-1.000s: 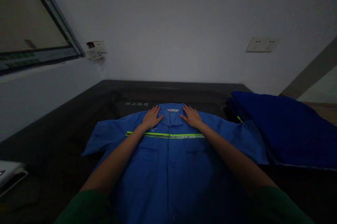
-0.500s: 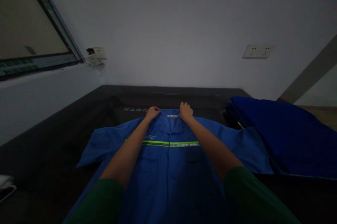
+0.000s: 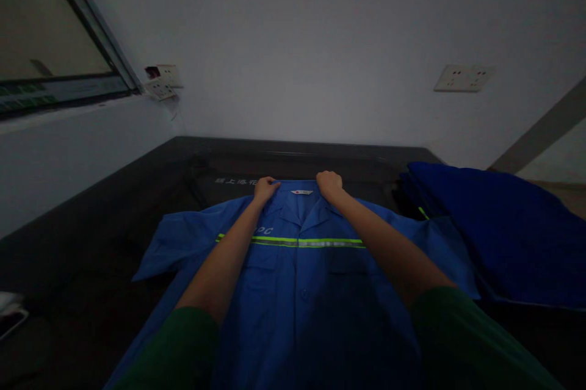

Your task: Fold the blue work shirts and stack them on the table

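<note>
A blue short-sleeved work shirt lies spread front side up, its collar towards the wall and a yellow-green and silver reflective stripe across the chest. My left hand pinches the collar on its left side. On the right side of the collar, my right hand is closed around the cloth. Between the two hands a small white label shows inside the neck. My forearms cover parts of the shoulders and chest, including some of the printed letters.
The shirt lies on a dark surface with pale printed characters, against a white wall. A pile of darker blue cloth sits at the right, touching the sleeve. Sockets are on the wall. A white object stands at the left edge.
My right hand has moved slightly right, drawing the collar wider, and the neck opening is broader. My left hand keeps its hold. The camera view has shifted a little.
</note>
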Available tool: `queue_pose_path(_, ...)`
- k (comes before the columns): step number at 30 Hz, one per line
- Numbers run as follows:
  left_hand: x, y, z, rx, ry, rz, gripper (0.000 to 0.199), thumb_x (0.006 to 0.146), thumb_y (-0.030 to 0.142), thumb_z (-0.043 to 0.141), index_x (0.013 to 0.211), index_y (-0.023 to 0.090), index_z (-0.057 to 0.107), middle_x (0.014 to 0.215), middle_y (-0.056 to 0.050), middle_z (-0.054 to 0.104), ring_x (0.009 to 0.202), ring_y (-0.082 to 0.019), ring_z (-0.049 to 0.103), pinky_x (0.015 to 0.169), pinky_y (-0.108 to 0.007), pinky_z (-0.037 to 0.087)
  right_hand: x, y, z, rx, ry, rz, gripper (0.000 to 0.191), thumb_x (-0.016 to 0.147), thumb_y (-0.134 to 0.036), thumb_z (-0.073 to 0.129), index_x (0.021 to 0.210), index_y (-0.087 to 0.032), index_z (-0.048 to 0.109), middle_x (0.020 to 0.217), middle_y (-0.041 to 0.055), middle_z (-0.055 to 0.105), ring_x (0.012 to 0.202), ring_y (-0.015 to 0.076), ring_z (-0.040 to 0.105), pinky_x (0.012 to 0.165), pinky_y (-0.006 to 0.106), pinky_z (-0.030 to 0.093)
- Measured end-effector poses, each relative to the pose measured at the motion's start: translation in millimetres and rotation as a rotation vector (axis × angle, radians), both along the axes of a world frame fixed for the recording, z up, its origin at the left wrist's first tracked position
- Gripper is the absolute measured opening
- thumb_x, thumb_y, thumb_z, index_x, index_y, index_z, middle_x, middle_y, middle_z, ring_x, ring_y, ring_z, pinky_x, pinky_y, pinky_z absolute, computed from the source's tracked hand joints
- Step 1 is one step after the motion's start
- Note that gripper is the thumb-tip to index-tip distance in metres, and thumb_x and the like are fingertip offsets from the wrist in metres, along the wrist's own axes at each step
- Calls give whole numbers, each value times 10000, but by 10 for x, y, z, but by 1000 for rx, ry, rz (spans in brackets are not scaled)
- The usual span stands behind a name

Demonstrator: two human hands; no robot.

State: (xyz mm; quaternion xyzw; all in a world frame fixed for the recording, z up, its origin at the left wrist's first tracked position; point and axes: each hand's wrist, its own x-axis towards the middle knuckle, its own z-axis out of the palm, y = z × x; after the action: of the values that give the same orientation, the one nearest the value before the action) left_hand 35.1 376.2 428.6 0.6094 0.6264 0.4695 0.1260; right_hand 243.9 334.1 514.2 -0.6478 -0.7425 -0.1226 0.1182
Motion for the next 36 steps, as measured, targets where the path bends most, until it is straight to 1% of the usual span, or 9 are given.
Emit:
queue_pose_path(5,90,-108,-31,51,71,44,183,847,341,589,868,187,686,898,-79,716,894,-226,661,801,-306,485,75,0,-126,43,-12,-57,323,921,-95,402,1104,-103,668,1097,220,675,1082,297,623,876,410,475)
queue_pose_path(10,78,-274,28,186,132,74,289,942,323,420,1100,160,597,1107,-147,637,1087,-260,586,940,-402,442,256,-154,-172,161,48,-88,394,993,-338,332,1240,-125,555,1208,199,603,1140,291,555,859,395,481)
queue_pose_path(13,-70,-428,25,236,201,20,313,937,242,390,1186,149,556,1219,-151,586,1174,-244,537,1018,-398,399,368,-313,-206,237,73,-19,448,1001,-408,288,1292,-159,520,1299,167,547,1186,273,506,911,387,462)
queue_pose_path(18,-181,-738,-266,200,359,-149,499,856,328,565,1320,157,496,1400,-143,498,1318,-267,440,1100,-384,332,535,-506,-506,147,37,158,469,981,-352,367,1400,-157,451,1453,130,442,1324,289,393,1049,426,375)
queue_pose_path(21,-106,-840,-415,83,487,-149,635,896,474,493,1438,167,371,1527,-160,328,1413,-308,296,1134,-453,262,571,-517,-696,51,-3,141,529,979,-391,368,1460,-171,373,1536,94,328,1398,308,293,1124,481,267)
queue_pose_path(24,-62,-839,-409,-4,531,-107,634,925,518,416,1478,224,313,1565,-116,252,1443,-294,222,1153,-478,203,572,-481,-772,55,-19,123,538,981,-415,346,1477,-207,343,1556,63,288,1417,309,259,1145,509,209)
queue_pose_path(30,-385,-722,-178,24,447,-66,442,959,292,394,1389,202,450,1417,-91,505,1307,-194,460,1085,-330,346,798,-380,-563,164,112,184,462,971,-338,385,1391,-162,462,1434,122,474,1319,245,422,1083,383,338)
queue_pose_path(34,-635,-664,-85,17,440,15,324,922,277,474,1200,177,608,1213,-126,638,1169,-287,558,996,-453,411,1049,-300,-380,131,106,51,326,923,-311,508,1199,-172,611,1200,133,625,1127,251,563,933,343,437)
queue_pose_path(36,-686,-620,-48,0,459,-28,247,884,305,556,1058,173,671,1076,-110,690,1049,-282,618,921,-417,461,1105,-260,-337,79,97,27,237,897,-320,564,1042,-169,675,1088,119,664,1020,230,613,853,303,455)
